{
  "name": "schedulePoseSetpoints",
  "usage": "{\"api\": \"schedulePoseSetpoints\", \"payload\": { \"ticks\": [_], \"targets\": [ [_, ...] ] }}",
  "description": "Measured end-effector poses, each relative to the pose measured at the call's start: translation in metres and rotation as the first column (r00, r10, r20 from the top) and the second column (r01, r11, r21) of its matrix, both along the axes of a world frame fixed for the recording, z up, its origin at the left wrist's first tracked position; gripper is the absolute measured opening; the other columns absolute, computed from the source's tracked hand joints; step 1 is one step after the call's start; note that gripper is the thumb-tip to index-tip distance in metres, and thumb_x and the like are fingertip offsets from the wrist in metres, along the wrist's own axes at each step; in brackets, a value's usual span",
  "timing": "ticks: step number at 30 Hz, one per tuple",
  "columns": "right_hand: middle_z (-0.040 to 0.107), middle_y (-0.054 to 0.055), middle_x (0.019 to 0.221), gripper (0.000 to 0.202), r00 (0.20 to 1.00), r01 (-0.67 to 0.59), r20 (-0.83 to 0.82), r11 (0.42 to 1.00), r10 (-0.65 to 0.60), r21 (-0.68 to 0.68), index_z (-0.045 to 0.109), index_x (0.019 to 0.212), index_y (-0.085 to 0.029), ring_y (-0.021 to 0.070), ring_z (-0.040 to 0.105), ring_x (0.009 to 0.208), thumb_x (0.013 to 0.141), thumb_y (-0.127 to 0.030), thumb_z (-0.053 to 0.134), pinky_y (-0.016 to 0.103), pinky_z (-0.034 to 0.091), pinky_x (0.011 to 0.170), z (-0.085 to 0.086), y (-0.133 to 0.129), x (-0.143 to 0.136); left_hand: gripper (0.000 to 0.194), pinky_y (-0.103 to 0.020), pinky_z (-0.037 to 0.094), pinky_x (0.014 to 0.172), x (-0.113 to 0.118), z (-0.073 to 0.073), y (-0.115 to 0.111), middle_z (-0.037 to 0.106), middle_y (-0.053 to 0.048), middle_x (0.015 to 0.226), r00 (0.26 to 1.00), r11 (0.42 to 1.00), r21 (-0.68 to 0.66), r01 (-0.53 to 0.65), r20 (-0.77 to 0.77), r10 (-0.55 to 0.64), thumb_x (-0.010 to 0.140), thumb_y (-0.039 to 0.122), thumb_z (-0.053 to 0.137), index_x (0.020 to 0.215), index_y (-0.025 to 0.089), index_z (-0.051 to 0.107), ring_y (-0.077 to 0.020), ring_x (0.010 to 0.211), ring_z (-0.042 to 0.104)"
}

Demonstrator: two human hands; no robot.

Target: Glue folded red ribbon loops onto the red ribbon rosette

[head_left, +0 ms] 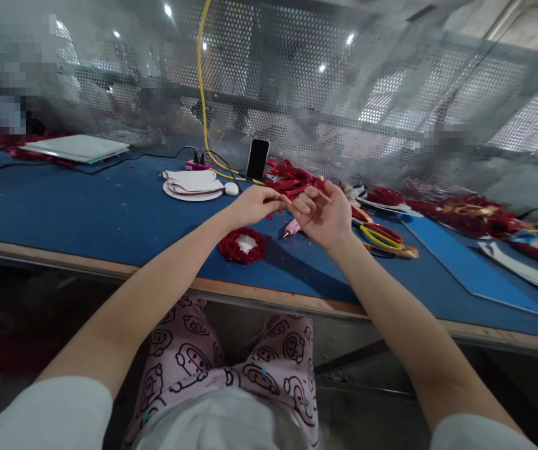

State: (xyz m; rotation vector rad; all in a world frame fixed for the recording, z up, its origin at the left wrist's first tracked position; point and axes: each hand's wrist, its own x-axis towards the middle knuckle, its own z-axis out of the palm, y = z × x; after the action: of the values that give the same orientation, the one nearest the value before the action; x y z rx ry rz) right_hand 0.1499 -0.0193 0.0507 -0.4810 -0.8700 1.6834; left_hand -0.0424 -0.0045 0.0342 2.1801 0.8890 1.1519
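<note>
My left hand (256, 205) is closed in a pinch above the table. Its fingertips meet the tip of one stretched finger of my right hand (323, 215). Whether something small sits between them I cannot make out. My right hand is turned palm toward me, its other fingers loosely bent and apart, with no object visible in it. Below the left hand lies a round red ruffled piece (236, 255) with a white centre. A pink pen-like tool (291, 228) with a metal tip rests just under the right hand. Scissors (381, 237) with yellow and red handles lie beside my right wrist.
Red ribbon (292, 178) is heaped behind my hands. A phone (257, 159) stands upright beside a yellow cable (202, 81). White cut pieces (191, 185) lie at left, a blue board (470, 262) at right. The wooden table edge (259, 294) runs before my lap.
</note>
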Motion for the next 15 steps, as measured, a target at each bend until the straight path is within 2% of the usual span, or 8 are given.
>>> {"api": "schedulePoseSetpoints", "payload": {
  "ticks": [5,8,15],
  "targets": [
    [0.031,-0.007,0.054,0.039,0.994,0.066,0.083,0.99,-0.077,0.124,0.038,0.072,-0.026,0.0139,0.047,0.049,0.096,-0.051,0.055,0.033,0.054,0.062,0.001,-0.01,-0.007,0.029,-0.025,0.047,0.066,0.003,0.001,-0.003,0.073,-0.005,0.074,0.997,0.997,0.017,-0.08,-0.02,0.081,0.094,0.035,0.061,0.081,0.012,0.074,-0.0136,0.067,0.064],
    [0.032,-0.007,0.056,0.04,0.985,0.112,0.116,0.984,-0.129,0.142,0.039,0.071,-0.026,0.0139,0.049,0.05,0.097,-0.051,0.055,0.033,0.054,0.062,-0.001,-0.014,-0.012,0.031,-0.024,0.046,0.063,0.003,0.003,-0.006,0.073,-0.006,0.073,0.995,0.994,-0.022,-0.103,-0.01,0.103,0.093,0.038,0.063,0.077,0.013,0.073,-0.014,0.068,0.065],
    [0.031,-0.007,0.055,0.041,0.98,0.143,0.125,0.982,-0.158,0.121,0.038,0.07,-0.026,0.0131,0.049,0.05,0.096,-0.051,0.057,0.033,0.056,0.064,0.003,-0.015,-0.01,0.026,-0.024,0.047,0.062,0.002,0.002,-0.007,0.072,-0.005,0.073,0.996,0.997,-0.057,-0.059,0.067,0.063,0.088,0.037,0.068,0.089,0.012,0.075,-0.0126,0.065,0.061]
  ]
}}
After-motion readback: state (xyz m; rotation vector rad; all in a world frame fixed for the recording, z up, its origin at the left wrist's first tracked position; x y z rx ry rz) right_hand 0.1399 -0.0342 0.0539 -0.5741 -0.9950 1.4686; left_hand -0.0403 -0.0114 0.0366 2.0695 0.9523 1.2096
